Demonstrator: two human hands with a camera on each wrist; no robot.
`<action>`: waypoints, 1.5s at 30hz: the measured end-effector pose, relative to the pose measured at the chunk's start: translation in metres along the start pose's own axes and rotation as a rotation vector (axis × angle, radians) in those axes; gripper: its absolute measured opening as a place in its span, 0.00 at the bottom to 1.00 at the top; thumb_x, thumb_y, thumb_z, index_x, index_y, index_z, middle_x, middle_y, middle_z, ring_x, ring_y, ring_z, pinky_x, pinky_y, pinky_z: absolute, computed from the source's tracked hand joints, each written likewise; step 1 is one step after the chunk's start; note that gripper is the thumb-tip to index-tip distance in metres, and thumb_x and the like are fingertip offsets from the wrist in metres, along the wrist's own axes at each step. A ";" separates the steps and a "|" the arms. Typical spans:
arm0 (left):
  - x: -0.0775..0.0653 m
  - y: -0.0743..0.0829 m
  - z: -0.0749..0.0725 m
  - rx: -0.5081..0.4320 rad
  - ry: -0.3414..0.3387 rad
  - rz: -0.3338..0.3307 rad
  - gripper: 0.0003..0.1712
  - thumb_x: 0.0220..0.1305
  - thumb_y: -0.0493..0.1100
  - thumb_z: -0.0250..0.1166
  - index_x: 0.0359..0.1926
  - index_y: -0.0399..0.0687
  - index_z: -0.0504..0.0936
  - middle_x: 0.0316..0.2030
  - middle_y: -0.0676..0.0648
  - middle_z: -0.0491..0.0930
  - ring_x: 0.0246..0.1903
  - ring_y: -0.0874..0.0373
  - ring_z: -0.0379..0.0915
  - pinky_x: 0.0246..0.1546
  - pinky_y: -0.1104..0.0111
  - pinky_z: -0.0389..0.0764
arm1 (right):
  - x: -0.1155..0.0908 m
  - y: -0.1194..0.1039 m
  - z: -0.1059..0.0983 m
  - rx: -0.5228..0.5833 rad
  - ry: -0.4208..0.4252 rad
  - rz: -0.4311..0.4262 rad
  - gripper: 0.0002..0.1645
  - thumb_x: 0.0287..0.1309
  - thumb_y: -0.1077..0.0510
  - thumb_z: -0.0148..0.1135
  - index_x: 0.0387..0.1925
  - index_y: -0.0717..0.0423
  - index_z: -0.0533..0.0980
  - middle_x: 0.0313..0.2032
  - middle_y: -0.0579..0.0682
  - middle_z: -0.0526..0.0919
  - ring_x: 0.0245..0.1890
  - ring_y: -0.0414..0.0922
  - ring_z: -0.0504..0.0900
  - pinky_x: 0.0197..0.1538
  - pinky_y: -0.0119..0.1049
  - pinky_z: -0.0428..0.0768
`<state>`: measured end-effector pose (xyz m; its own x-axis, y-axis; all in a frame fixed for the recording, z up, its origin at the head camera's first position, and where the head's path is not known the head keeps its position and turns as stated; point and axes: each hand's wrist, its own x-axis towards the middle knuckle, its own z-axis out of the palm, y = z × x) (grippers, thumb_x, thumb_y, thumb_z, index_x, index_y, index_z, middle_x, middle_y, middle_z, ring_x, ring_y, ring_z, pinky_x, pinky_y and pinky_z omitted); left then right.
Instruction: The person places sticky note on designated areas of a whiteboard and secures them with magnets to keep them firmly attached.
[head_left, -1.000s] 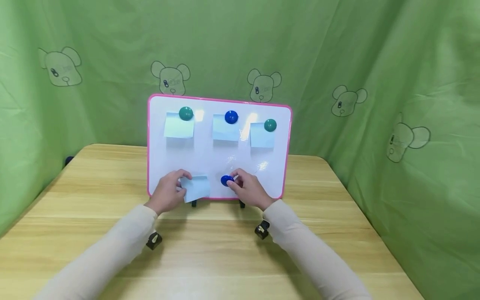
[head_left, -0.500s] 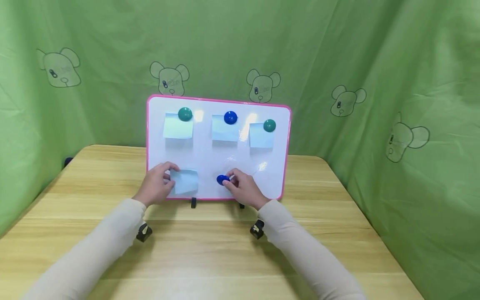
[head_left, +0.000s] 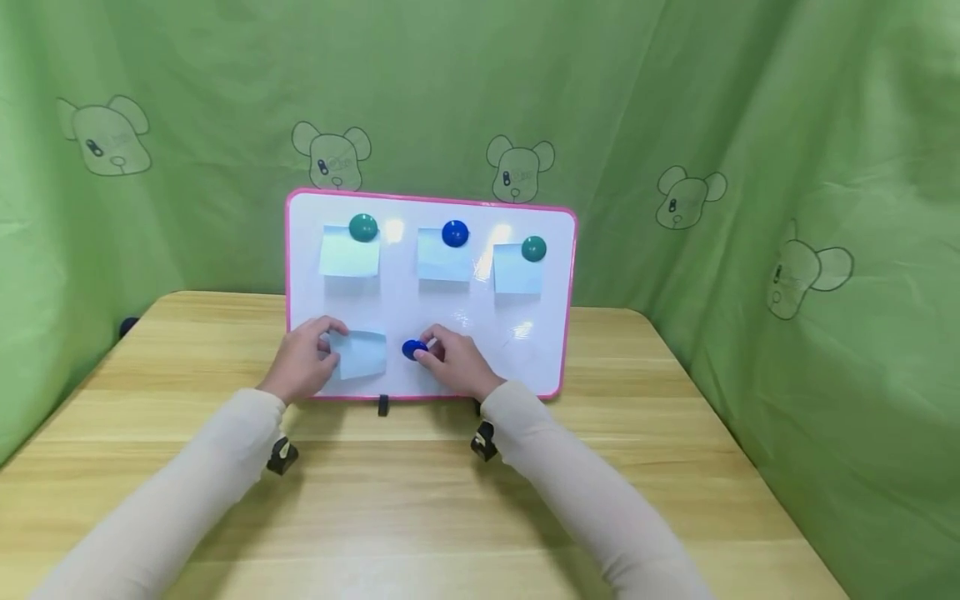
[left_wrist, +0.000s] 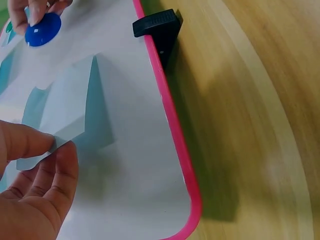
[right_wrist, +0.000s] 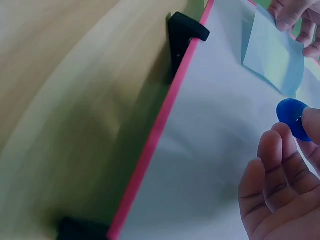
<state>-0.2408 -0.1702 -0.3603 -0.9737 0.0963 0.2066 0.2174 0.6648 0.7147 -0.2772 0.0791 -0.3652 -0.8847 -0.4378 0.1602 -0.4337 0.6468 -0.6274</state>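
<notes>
My left hand (head_left: 302, 360) pinches the left edge of a pale blue sticky note (head_left: 362, 356) in front of the whiteboard's lower left. In the left wrist view the note (left_wrist: 70, 100) is bent and stands partly off the surface, casting a shadow. Between thumb and fingers, my right hand (head_left: 462, 364) holds a round blue magnet (head_left: 413, 350), just right of that note and apart from it. The whiteboard (head_left: 480, 333) has a pink frame. Along its upper part a green magnet (head_left: 363, 227), a blue magnet (head_left: 455, 233) and another green magnet (head_left: 534, 248) each lie over a note.
Black stand feet (head_left: 383, 406) grip the board's lower edge. The board stands on a wooden table (head_left: 390, 508). A green curtain (head_left: 427, 75) with printed bear heads hangs behind and at both sides.
My left hand has carried the note to the left and slightly up. The right hand has followed leftward with the blue magnet, bringing it closer to the note. The view has shifted slightly.
</notes>
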 end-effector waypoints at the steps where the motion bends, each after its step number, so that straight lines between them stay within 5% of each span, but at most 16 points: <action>1: 0.000 0.000 0.000 0.000 -0.002 -0.001 0.19 0.60 0.26 0.59 0.53 0.39 0.74 0.53 0.34 0.72 0.47 0.39 0.73 0.46 0.49 0.81 | 0.003 -0.002 0.002 -0.007 -0.004 -0.006 0.10 0.67 0.53 0.58 0.44 0.54 0.73 0.29 0.48 0.78 0.29 0.45 0.74 0.32 0.31 0.74; 16: 0.003 -0.001 -0.004 0.023 0.019 -0.018 0.19 0.58 0.28 0.61 0.51 0.37 0.75 0.51 0.33 0.71 0.47 0.39 0.74 0.47 0.51 0.80 | 0.035 -0.030 0.024 -0.098 -0.069 0.004 0.09 0.67 0.52 0.58 0.43 0.51 0.73 0.33 0.47 0.81 0.32 0.43 0.76 0.36 0.32 0.77; 37: 0.007 0.000 -0.004 0.045 0.050 -0.029 0.20 0.56 0.26 0.62 0.51 0.37 0.76 0.49 0.36 0.71 0.45 0.42 0.73 0.46 0.53 0.79 | 0.045 -0.062 0.030 -0.276 0.150 0.012 0.13 0.62 0.46 0.62 0.42 0.49 0.79 0.33 0.45 0.84 0.29 0.40 0.76 0.35 0.30 0.76; 45: 0.008 0.000 -0.004 0.046 0.050 -0.033 0.20 0.57 0.26 0.62 0.52 0.38 0.75 0.50 0.36 0.71 0.46 0.42 0.73 0.47 0.53 0.79 | 0.048 -0.064 0.029 -0.310 0.171 0.044 0.14 0.61 0.45 0.63 0.41 0.49 0.78 0.33 0.46 0.84 0.28 0.40 0.77 0.35 0.30 0.77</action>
<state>-0.2482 -0.1726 -0.3555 -0.9754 0.0371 0.2173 0.1804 0.7007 0.6903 -0.2865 -0.0011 -0.3393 -0.9082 -0.3115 0.2797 -0.4026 0.8329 -0.3797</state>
